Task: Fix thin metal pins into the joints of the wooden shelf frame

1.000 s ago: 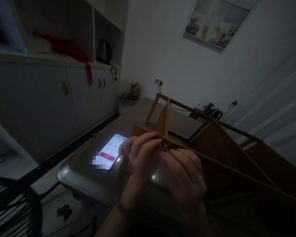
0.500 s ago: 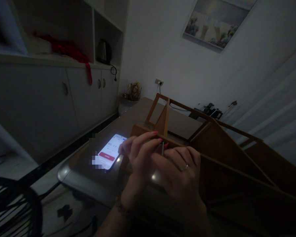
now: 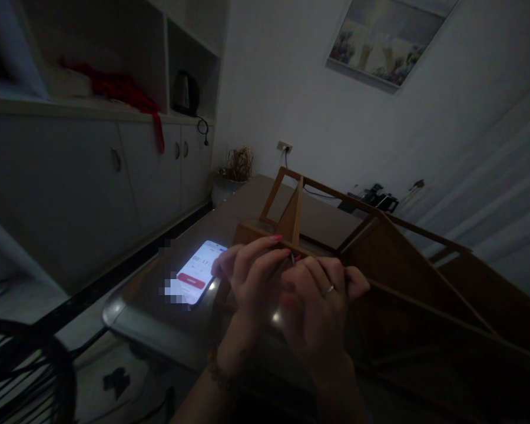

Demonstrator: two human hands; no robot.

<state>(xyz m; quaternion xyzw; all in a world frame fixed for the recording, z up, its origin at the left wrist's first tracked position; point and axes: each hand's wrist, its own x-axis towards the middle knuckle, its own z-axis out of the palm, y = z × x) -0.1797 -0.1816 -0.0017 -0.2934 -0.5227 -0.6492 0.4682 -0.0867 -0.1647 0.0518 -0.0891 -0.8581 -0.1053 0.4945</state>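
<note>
A wooden rack frame (image 3: 393,259) lies on its side on a dark table (image 3: 159,318). My left hand (image 3: 254,277) is curled with its fingertips pressed on the frame's near corner. My right hand (image 3: 318,306), with a ring on one finger, is closed around a thin metal tool (image 3: 293,258) whose tip shows between the two hands at that corner. The room is dim and the tool is mostly hidden by my fingers.
A lit phone (image 3: 201,271) lies on the table left of my hands. White cabinets (image 3: 115,171) with a kettle (image 3: 186,92) and red cloth (image 3: 123,88) line the left wall. A dried plant pot (image 3: 236,168) stands in the corner. A black wire chair (image 3: 22,371) is at lower left.
My right hand has rotated around the tool, the knuckles turning up and leftward. My left hand and the frame have stayed in place.
</note>
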